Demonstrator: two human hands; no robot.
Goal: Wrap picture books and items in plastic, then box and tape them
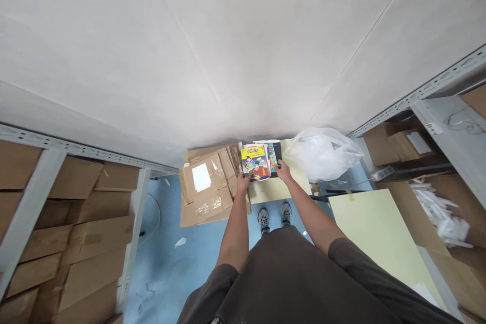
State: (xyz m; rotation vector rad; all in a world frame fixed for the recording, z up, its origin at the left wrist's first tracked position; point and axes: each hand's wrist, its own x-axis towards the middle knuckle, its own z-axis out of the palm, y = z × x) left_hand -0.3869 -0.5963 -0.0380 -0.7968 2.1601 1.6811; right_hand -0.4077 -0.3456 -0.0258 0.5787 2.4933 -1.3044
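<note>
A book with a yellow and purple cartoon cover [255,163] lies on top of several other books, in front of me against the wall. My left hand [243,183] is closed on its lower left corner. My right hand [283,170] grips the right edge of a dark-covered book [278,152] that sticks out from under the others. Between the two, a colourful book [272,158] shows only a narrow strip. The books rest on a pale yellow board [266,191]. The fingers under the books are hidden.
Flattened cardboard boxes [207,187] lie left of the books, and a white plastic bag [322,154] sits to the right. Shelves with cartons [96,228] stand at left. At right are a pale yellow tabletop [375,233] and an open carton [402,207]. Paper scraps [180,242] litter the blue floor.
</note>
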